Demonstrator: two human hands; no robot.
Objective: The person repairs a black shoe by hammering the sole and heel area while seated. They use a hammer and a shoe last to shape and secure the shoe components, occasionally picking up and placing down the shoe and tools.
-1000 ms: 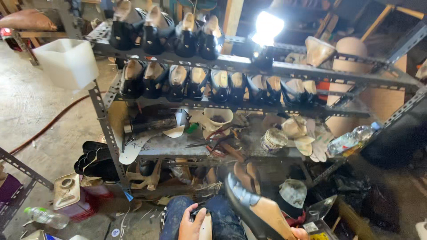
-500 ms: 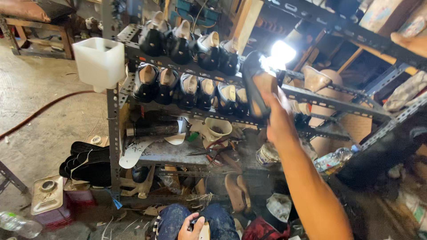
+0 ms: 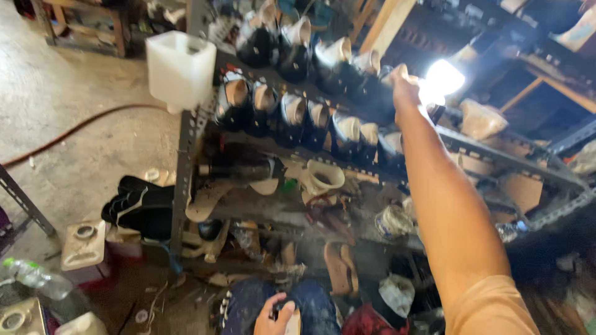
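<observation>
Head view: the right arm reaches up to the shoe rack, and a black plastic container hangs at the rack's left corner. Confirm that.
Not quite: the plastic container is white, not black, as the head view shows. The rest holds: it hangs at the left corner of the shoe rack, and the right hand reaches up to it.

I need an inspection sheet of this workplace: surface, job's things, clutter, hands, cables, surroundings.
Surface: grey metal rack, shelves crowded.
Job's things: black shoes in rows on the two top shelves.
Clutter: white plastic container at the rack corner; black soles on the concrete floor; plastic bottle.
Hands: right hand stretched to the top shelf beside the shoes, grip unclear; left hand low by the lap, holding something unclear.
Cables: reddish hose across the floor.
Surroundings: bright lamp.
</observation>
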